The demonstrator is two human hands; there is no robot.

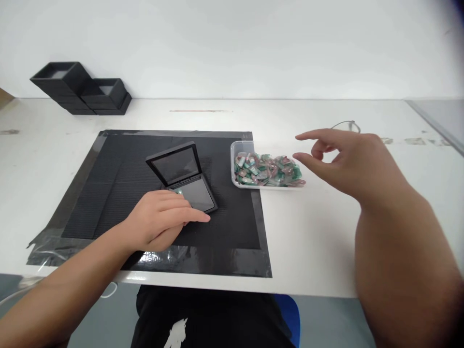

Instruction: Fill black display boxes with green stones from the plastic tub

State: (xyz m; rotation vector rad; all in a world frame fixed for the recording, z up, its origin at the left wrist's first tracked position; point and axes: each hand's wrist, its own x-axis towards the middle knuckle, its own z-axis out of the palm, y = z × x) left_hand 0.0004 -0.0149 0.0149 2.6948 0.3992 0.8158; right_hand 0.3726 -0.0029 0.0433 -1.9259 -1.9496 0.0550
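Observation:
A small black hinged box [203,186] sits at an angle on the black ribbed mat [232,227], its lid [177,165] tilted up with a clear window. My left hand [159,220] lies over the near left edge of this box, fingers curled on it and the index stretched along the front. Part of a green packet [179,192] shows in the box beside those fingers. To the right, my right hand [348,157] hovers by a clear plastic tub [237,182] full of small green and pink packets [268,169]. Its thumb and index are apart, with nothing between them.
Black open trays [72,89] are stacked at the back left against the white wall [232,48]. Shiny tape edges the mat on the white table [308,241]. A thin grey cable [348,123] lies behind my right hand. A blue seat [290,314] shows below.

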